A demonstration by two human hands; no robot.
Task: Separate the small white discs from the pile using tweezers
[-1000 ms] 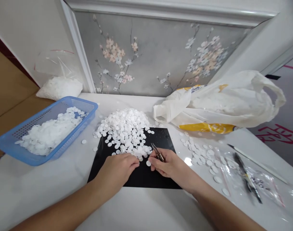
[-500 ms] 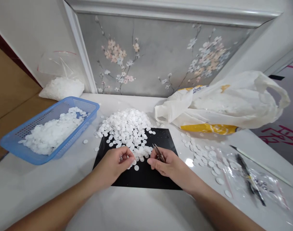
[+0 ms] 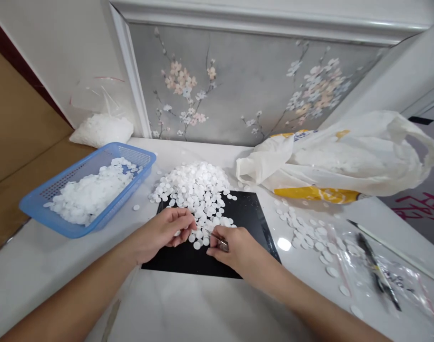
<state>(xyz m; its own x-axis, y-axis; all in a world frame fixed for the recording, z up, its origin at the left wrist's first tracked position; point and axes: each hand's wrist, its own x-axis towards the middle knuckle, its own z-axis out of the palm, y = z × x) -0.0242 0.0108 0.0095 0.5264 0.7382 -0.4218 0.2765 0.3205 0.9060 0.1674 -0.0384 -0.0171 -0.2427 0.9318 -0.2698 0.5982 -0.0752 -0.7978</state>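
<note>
A heap of small, thin white discs (image 3: pixel 198 183) spreads over the back of a black mat (image 3: pixel 198 264) and onto the white tabletop. Over the mat's left part, my left hand (image 3: pixel 172 229) has its fingers curled in a pinch. A white disc seems to be at its fingertips, partly hidden by them. Close by on the right, my right hand (image 3: pixel 228 244) is closed round small metal clippers (image 3: pixel 220 240), whose thin tips point left toward the left fingers. Several loose discs lie just under and between both hands.
At left stands a blue basket (image 3: pixel 74 233) holding more discs, with a filled clear bag (image 3: pixel 104 130) behind it. A white plastic bag (image 3: pixel 345 164) lies at right. Nearer are scattered discs (image 3: pixel 305 232), a black pen (image 3: pixel 377 270) on a clear pouch, and a long white stick (image 3: pixel 398 251).
My right hand has moved left with the clippers, nearer my left hand, and now points them leftward. The mat has turned slightly. The whole view has shifted a little.
</note>
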